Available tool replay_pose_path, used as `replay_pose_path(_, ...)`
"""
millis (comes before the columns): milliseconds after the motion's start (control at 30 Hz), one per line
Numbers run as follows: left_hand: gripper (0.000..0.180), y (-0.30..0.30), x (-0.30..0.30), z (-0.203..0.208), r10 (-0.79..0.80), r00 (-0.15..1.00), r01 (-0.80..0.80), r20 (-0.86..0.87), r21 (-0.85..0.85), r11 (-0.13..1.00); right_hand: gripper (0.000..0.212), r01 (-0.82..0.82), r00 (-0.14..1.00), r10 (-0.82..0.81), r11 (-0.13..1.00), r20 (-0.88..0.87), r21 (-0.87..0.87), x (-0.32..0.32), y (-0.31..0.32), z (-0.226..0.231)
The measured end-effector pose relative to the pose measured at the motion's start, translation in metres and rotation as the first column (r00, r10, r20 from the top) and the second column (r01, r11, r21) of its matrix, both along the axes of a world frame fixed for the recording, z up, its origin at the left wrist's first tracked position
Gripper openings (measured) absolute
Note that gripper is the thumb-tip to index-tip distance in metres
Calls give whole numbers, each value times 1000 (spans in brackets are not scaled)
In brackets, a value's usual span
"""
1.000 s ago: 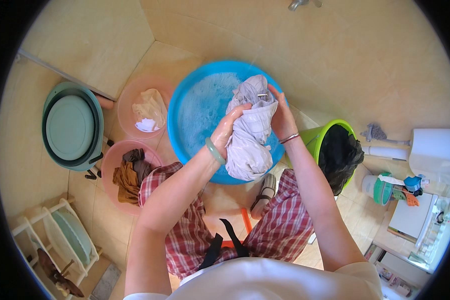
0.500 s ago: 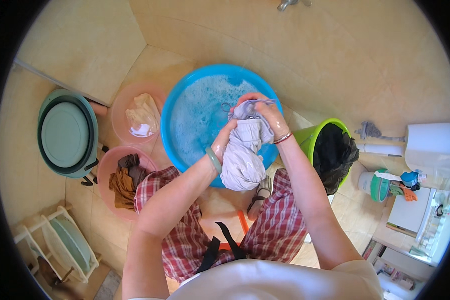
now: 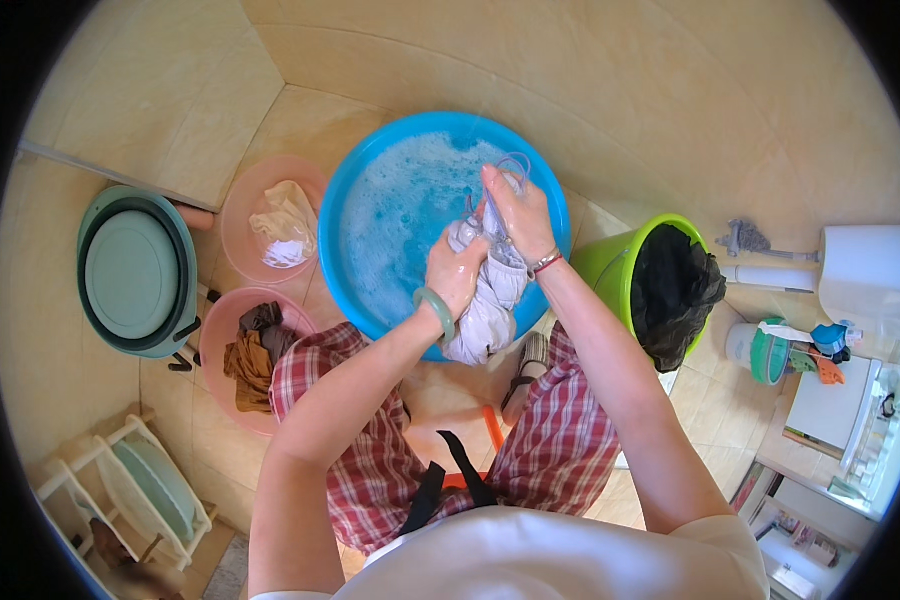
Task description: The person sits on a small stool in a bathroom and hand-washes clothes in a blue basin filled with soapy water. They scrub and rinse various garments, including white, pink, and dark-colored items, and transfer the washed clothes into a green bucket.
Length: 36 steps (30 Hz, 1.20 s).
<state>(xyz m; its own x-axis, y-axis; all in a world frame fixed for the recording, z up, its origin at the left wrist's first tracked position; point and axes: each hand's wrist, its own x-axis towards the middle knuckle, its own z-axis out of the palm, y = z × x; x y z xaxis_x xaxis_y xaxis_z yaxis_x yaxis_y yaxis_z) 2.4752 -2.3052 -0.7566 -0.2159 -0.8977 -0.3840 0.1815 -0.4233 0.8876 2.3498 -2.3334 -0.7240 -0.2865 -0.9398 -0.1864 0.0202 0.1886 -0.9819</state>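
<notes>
A wet, pale lavender garment (image 3: 494, 310) with a gathered waistband and thin purple cord hangs bunched over the near right rim of a round blue tub (image 3: 331, 235). Soapy water (image 3: 395, 215) with white foam fills the tub. My left hand (image 3: 455, 272), below a green bangle, is closed around the garment's left side. Higher up, my right hand (image 3: 522, 215) grips the waistband end, its thumb up and the cord looping above its fingers. The garment's lower part dangles beside my left wrist.
Left of the tub are a pink basin (image 3: 232, 205) with cream cloth and another pink basin (image 3: 213, 372) with brown clothes. Farther left leans a grey-green collapsible basin (image 3: 90, 215). A lime-green bin (image 3: 610, 262) with a black bag stands close on the right.
My right hand has moved up and slightly left, now gripping the waistband end with the cord looping above. The garment has gone from a rounded bundle to a narrower, twisted length.
</notes>
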Motion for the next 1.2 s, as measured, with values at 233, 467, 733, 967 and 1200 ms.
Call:
replay_pose_path(233,38,-1,-1,6,-57,986,68,156,-72,995,38,69,997,-69,997,-16,38,1,-3,-6)
replay_pose_path(467,37,-5,-3,-21,14,1000,-15,25,45,999,30,-20,975,-8,992,222,124,-3,-11,-35)
replay_pose_path(733,45,-39,23,-28,12,823,318,-568,478,819,57,-430,902,425,864,-78,-264,-27,5,17)
replay_pose_path(967,49,-53,32,7,168,720,275,-674,498,823,62,-602,763,474,768,-440,-217,-7,39,35)
replay_pose_path(1200,47,-52,29,27,222,593,264,-774,448,854,66,-531,847,508,820,-155,-213,-13,49,44)
